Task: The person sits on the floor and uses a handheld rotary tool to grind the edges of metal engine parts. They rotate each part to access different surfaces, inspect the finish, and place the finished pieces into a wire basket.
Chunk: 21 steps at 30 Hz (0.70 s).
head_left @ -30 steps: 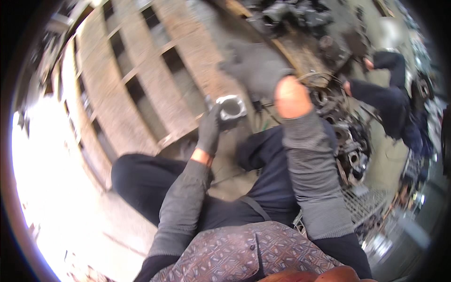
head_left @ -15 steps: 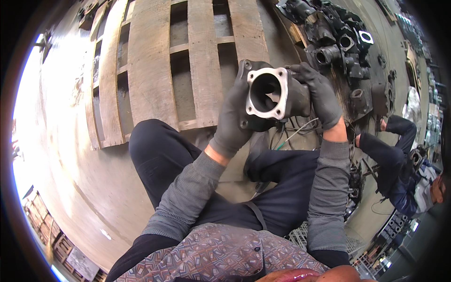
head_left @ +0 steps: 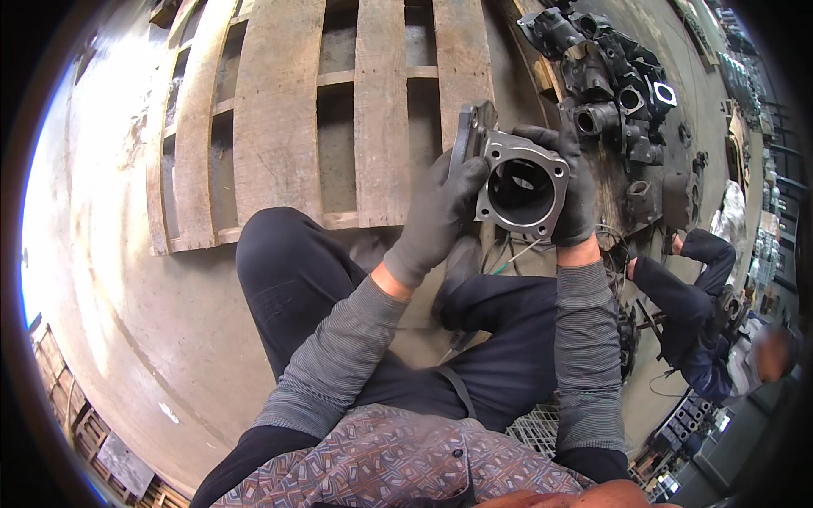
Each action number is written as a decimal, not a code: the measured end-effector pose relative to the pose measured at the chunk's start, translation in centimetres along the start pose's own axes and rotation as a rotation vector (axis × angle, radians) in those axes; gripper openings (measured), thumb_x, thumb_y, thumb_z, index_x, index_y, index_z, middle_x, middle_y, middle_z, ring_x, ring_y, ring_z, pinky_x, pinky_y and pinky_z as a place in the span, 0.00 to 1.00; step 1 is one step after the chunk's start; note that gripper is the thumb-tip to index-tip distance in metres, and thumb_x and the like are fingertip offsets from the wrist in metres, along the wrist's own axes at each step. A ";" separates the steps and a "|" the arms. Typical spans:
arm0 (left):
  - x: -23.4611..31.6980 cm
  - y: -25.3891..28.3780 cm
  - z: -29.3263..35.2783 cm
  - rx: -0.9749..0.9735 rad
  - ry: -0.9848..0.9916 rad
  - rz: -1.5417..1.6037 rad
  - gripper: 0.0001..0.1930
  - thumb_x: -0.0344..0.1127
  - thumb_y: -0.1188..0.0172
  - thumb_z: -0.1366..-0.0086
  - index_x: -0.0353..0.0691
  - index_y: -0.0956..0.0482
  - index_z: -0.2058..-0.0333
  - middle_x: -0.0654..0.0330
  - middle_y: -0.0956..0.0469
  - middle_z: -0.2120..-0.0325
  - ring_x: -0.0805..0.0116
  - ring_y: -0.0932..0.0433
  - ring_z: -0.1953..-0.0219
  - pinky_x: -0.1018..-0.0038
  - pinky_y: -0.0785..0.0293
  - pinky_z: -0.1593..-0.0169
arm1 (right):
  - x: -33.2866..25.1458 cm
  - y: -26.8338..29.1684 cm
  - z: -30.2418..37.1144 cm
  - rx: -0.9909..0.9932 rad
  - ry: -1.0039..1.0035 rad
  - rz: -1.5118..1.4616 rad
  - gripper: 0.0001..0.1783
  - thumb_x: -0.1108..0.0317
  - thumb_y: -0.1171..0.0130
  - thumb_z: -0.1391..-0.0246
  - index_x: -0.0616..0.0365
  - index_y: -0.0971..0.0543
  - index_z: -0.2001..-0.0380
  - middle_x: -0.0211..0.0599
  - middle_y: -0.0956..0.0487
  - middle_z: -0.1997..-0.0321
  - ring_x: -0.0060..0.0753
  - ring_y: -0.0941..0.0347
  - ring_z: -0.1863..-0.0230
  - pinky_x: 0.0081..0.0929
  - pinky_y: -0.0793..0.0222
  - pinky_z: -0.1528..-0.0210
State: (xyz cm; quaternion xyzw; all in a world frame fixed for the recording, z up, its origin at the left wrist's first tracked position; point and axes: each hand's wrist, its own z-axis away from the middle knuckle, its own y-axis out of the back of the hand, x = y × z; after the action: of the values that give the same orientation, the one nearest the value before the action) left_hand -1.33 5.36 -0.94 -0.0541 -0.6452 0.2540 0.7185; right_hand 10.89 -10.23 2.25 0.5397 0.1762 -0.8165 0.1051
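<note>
Dark metal housing (head_left: 506, 193), square flange (head_left: 520, 152), round bore (head_left: 521, 203), gripped by gloved fingers (head_left: 467, 176).

Grey-brown floor (head_left: 203, 330), white glare (head_left: 80, 186) at left, slatted wooden pallet (head_left: 279, 127) lying flat, more wooden slats (head_left: 52, 379) at lower left

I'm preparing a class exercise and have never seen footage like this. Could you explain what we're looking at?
There is no robot here. A head-worn fisheye camera looks down, bending straight edges toward the picture's rim. The gray-gloved left hand and right hand hold a flanged metal casting between them, its round opening facing the camera. Ahead, a slatted wooden pallet lies on the floor. To the right are piled dark metal castings, and another person is at the far right.
</note>
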 end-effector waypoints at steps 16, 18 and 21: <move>-0.6 -0.2 -0.3 0.130 -0.245 -0.456 0.22 0.50 0.47 0.23 0.33 0.23 0.64 0.55 0.28 0.73 0.66 0.31 0.73 0.67 0.33 0.66 | 2.1 0.9 -1.7 -0.011 -0.127 -0.077 0.37 0.40 0.58 0.26 0.70 0.19 0.50 0.43 0.14 0.57 0.32 0.16 0.56 0.28 0.18 0.49; -0.3 -0.3 -0.2 0.166 -0.199 -0.478 0.23 0.50 0.48 0.22 0.32 0.23 0.64 0.54 0.28 0.73 0.66 0.31 0.73 0.66 0.32 0.67 | 2.9 1.1 -2.0 -0.078 -0.141 -0.181 0.36 0.43 0.59 0.25 0.70 0.20 0.49 0.44 0.14 0.56 0.33 0.16 0.56 0.30 0.17 0.50; -0.2 0.1 -0.2 0.161 -0.144 -0.486 0.14 0.40 0.44 0.26 0.36 0.23 0.51 0.56 0.24 0.68 0.68 0.25 0.69 0.69 0.28 0.66 | 3.5 1.4 -2.4 -0.172 -0.149 -0.269 0.34 0.44 0.59 0.24 0.69 0.23 0.46 0.43 0.16 0.53 0.32 0.17 0.54 0.29 0.18 0.49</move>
State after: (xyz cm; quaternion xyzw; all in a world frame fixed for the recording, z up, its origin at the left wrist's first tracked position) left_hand -1.15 5.40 -1.16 0.1778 -0.6665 0.1277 0.7126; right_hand 12.01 -10.45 -2.07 0.4382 0.3079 -0.8428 0.0536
